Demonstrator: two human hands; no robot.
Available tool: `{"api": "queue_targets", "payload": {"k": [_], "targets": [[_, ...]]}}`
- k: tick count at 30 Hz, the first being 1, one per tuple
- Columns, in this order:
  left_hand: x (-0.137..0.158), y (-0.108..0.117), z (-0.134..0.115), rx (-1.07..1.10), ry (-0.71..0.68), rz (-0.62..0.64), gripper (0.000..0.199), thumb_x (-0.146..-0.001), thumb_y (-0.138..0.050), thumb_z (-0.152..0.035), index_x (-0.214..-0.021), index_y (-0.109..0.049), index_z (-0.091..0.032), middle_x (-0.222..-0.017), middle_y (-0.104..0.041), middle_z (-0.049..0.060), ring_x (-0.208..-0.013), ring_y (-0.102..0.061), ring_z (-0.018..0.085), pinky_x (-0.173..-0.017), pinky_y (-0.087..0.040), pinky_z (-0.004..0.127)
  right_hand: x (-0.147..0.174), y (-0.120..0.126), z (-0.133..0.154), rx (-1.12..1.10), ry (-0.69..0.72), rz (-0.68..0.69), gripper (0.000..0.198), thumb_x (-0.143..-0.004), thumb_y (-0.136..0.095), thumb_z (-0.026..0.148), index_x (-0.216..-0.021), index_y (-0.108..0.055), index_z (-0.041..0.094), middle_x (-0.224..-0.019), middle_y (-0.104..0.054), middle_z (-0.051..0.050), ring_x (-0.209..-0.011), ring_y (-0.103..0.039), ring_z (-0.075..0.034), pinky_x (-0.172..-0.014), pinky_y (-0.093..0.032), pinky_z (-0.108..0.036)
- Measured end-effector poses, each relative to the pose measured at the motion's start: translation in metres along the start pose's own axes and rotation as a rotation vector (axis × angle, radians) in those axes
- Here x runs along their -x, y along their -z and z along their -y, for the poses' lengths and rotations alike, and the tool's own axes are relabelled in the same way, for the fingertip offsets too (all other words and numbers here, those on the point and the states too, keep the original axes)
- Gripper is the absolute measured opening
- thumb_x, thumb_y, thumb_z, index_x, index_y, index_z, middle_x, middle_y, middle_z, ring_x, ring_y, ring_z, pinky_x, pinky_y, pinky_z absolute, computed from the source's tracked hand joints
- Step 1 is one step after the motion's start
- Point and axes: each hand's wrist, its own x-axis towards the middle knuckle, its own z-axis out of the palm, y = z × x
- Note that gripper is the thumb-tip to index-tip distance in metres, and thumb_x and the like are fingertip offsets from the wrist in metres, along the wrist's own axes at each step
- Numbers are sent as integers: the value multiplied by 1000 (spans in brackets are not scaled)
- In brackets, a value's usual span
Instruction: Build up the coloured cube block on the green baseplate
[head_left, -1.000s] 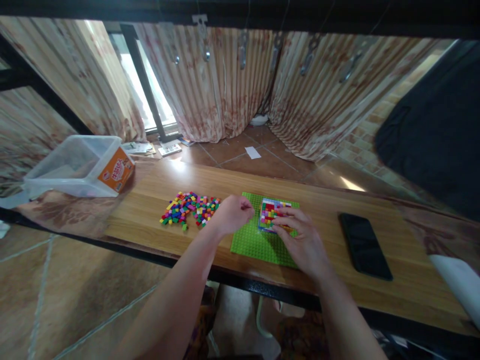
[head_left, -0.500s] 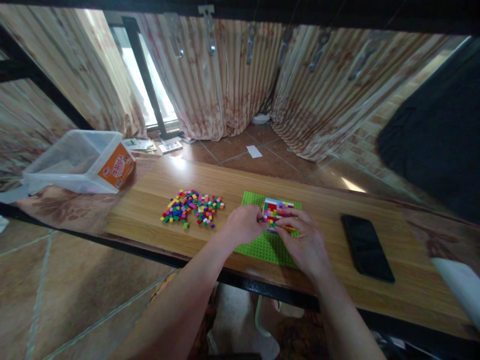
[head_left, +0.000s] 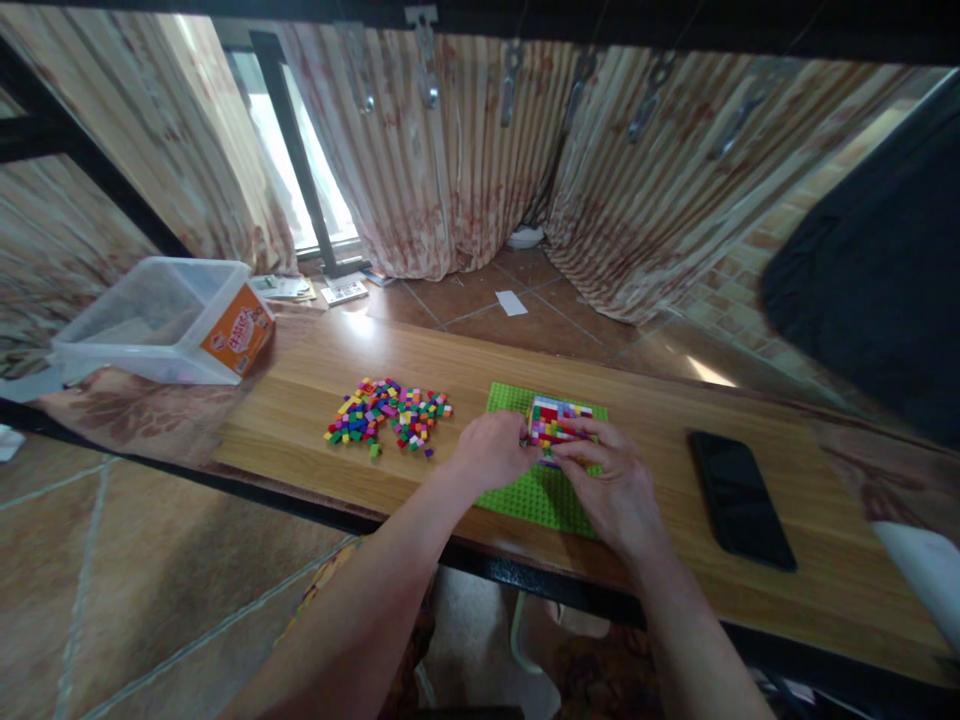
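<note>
Wooden table (head_left: 292,425), lower centre: left hand (head_left: 493,450) curls beside brick block (head_left: 549,425), right hand (head_left: 613,478) arches onto it, grips unclear.

Grn baseplate (head_left: 536,500), multicol. bricks (head_left: 356,412), blk phone (head_left: 741,500), striped curtains (head_left: 487,170)

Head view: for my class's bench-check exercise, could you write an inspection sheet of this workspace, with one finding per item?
Surface: long wood-grain tabletop, with glare at its far left.
Job's things: multicoloured brick build on a green baseplate; loose bricks heaped to the left.
Clutter: black phone at right; clear plastic box with an orange label at far left.
Hands: left hand at the build's left edge, right hand at its right; any brick between the fingertips is too small to tell.
Cables: nothing seen on the tabletop.
Surroundings: patterned curtains, tiled floor, white paper on the floor beyond.
</note>
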Motion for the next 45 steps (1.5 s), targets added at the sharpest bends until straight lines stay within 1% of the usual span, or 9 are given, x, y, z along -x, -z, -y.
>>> {"api": "queue_targets", "payload": {"k": [13,19,24,27,31,34,36,41,45], "targets": [[-2,-5,0,-35,23,3,29,-83,-60,-41,-92,-73,-17,-90,-74,12,-90,-70,28,-76,-52,33,9,-6,4,148,38,15,19,-90,-60,31,-80,-76,29,-108,-72,-5,-103,-60,-28,-91,-50,-51],[-2,-3,5,-38,7,13,26,-80,-65,-40,-92,-74,-19,-91,-75,9,-89,-69,24,-76,-51,30,7,-6,3,43,-16,-32,16,-87,-65,34,-80,-78,30,-108,-73,-6,-101,-62,-28,-91,-51,-51],[-7,12,29,58,18,-18,14,-74,-68,-25,-84,-74,-17,-81,-75,5,-77,-67,19,-69,-50,26,2,3,2,-157,-122,-57,16,-85,-66,33,-94,-78,28,-110,-74,-6,-105,-66,-26,-99,-49,-51],[-11,28,53,113,35,-98,12,-76,-63,-18,-78,-74,-17,-79,-75,5,-77,-68,18,-69,-49,25,-1,7,0,-235,-199,-145,16,-86,-64,32,-91,-77,24,-105,-75,-7,-101,-69,-25,-92,-54,-46],[-8,49,81,19,264,-290,21,-77,-59,-13,-89,-76,-17,-88,-76,8,-84,-69,20,-75,-50,27,-2,8,-1,-197,-217,-181,17,-86,-61,31,-88,-77,24,-101,-76,-6,-96,-71,-25,-88,-56,-43],[-3,57,89,-90,347,-340,30,-80,-57,-13,-104,-76,-17,-102,-76,11,-98,-69,24,-85,-50,31,-1,5,-1,-135,-180,-128,19,-88,-59,31,-90,-76,25,-102,-76,-6,-97,-71,-24,-91,-55,-44],[-2,57,89,-138,321,-292,35,-80,-56,-13,-108,-75,-19,-106,-76,11,-102,-68,24,-89,-50,31,-1,4,-1,-115,-167,-114,20,-88,-58,32,-91,-76,25,-103,-76,-6,-98,-71,-25,-91,-55,-45],[-5,51,85,-257,173,-192,35,-74,-63,-11,-103,-79,-24,-109,-76,9,-108,-64,25,-96,-48,31,-2,5,0,-93,-163,-136,20,-87,-58,33,-87,-76,24,-102,-76,-6,-96,-71,-25,-89,-56,-43],[-9,47,86,-345,112,-151,32,-74,-61,-9,-97,-80,-23,-99,-76,9,-107,-63,26,-97,-47,33,-2,5,1,-84,-153,-127,20,-87,-58,32,-89,-77,23,-102,-76,-7,-96,-72,-24,-89,-56,-42]]}}
